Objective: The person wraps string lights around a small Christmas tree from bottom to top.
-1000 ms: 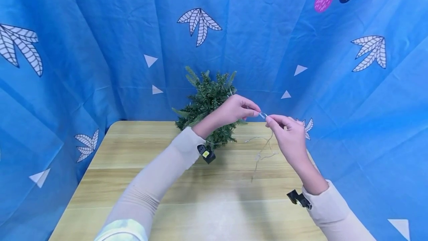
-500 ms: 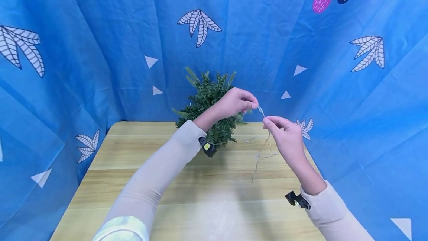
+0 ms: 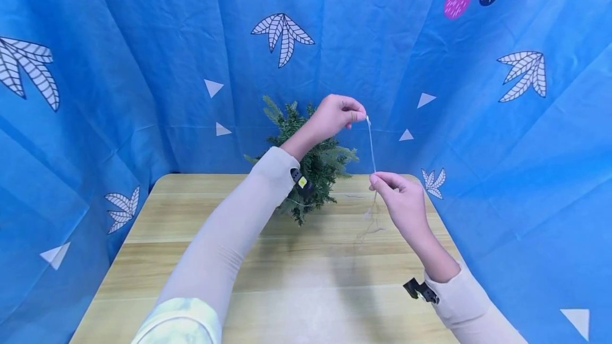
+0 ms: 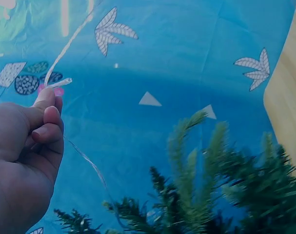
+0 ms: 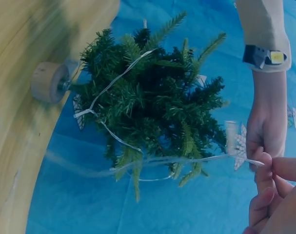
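Pinching a thin fairy-light wire (image 3: 371,145) with both hands, well apart and joined only by that length, drawn nearly straight. Held higher up between thumb and fingers of the left hand (image 3: 337,113), in front of the upper branches of an artificial Christmas tree (image 3: 330,171). Gripped lower down by thumb and forefinger of the right hand (image 3: 401,198), just right of the tree and over the far right corner of the worktop (image 3: 191,216). Poking out above the left thumb in the left wrist view: a short pale stub (image 4: 65,83). Running from below the left hand to the tree: a further stretch of wire (image 4: 96,168). Trailing beneath the right hand: a loose tail, blurred, too faint to tell whether hanging or lying.

Standing upright near the middle of the far edge, partly hidden behind the left forearm: the tree, on a round wooden base (image 5: 43,82). Draped over its branches: a pale strand (image 5: 108,87).

Strapped by the cuffs of pale sleeves (image 3: 229,232): black wrist cameras (image 3: 421,291). Stuck on the left one: a yellow label (image 3: 303,181), too small to read. Hung beyond the far edge: a blue curtain (image 3: 334,41), printed with white leaf sprays, pale triangles, pink and navy teardrops.
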`<state>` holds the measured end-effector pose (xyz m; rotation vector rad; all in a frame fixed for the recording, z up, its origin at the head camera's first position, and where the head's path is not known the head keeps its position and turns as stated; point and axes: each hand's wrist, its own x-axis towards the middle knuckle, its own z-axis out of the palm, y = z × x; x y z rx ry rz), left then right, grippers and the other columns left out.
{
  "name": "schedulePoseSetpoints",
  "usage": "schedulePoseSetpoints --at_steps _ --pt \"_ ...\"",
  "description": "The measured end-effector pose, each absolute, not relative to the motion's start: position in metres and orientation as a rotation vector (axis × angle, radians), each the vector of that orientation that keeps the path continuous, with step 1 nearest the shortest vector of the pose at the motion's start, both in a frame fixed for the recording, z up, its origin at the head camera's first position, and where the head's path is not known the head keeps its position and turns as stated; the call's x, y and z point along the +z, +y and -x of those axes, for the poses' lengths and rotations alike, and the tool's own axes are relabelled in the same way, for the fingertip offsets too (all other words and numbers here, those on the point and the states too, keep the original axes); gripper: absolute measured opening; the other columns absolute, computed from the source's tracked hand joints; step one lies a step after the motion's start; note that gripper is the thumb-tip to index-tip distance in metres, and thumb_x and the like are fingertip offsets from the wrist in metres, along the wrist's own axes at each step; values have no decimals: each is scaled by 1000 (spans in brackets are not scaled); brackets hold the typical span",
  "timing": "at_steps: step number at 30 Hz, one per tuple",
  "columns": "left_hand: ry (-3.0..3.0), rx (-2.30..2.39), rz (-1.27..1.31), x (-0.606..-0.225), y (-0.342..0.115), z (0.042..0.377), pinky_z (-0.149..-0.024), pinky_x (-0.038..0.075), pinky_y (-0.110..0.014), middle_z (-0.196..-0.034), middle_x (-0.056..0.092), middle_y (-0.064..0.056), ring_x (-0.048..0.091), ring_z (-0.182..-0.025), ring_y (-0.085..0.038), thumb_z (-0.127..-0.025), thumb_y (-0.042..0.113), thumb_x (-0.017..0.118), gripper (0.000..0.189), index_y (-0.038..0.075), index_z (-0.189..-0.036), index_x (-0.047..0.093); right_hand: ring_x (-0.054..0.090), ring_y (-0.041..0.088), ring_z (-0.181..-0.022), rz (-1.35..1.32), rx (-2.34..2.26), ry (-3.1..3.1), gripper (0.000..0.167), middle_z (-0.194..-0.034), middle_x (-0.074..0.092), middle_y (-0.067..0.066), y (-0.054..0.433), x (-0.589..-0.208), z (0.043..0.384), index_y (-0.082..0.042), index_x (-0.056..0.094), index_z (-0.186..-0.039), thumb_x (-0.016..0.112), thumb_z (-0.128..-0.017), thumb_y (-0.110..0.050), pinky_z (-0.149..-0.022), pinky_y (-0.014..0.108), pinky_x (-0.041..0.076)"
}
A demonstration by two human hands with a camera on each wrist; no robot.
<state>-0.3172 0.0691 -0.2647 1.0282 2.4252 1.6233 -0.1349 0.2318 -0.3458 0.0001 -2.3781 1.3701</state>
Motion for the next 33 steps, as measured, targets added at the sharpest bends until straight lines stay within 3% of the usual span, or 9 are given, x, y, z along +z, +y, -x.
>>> schedulePoseSetpoints --at_steps 5,14,20,26,33 --pt "2445 1679 -940 -250 69 331 -67 47 -28 -94 67 -2 64 -80 -23 -99 24 66 15 12 -101 76 54 14 -75 7 1361 -2358 30 -93 75 6 233 -349 135 -16 78 -109 67 -97 -41 -54 30 38" --pt "2413 1714 -872 -226 70 354 -65 46 -26 -90 66 -3 62 -82 -21 -99 20 65 18 6 -106 73 59 11 -86 32 1367 -2338 30 -95 74 3 232 -352 133 -17 78 -104 66 -97 -44 -61 27 42" --pt "2458 1765 -888 -216 64 369 -74 52 -27 -88 66 -4 62 -81 -18 -99 19 64 17 5 -105 72 53 14 -76 61 1363 -2353 30 -93 74 3 232 -353 133 -18 78 -101 67 -97 -45 -56 30 39" --pt "2435 1842 -838 -204 57 383 -84 53 -26 -88 66 -3 65 -84 -15 -99 18 64 17 4 -105 71 52 16 -80 99 1370 -2401 34 -96 73 3 230 -353 131 -18 78 -104 65 -97 -48 -59 30 40" --pt "2334 1989 -780 -190 49 392 -86 53 -26 -93 67 -5 64 -85 -14 -98 14 64 15 2 -104 71 52 16 -81 92 1376 -2397 32 -93 73 3 228 -354 128 -19 78 -105 65 -97 -47 -62 29 41"
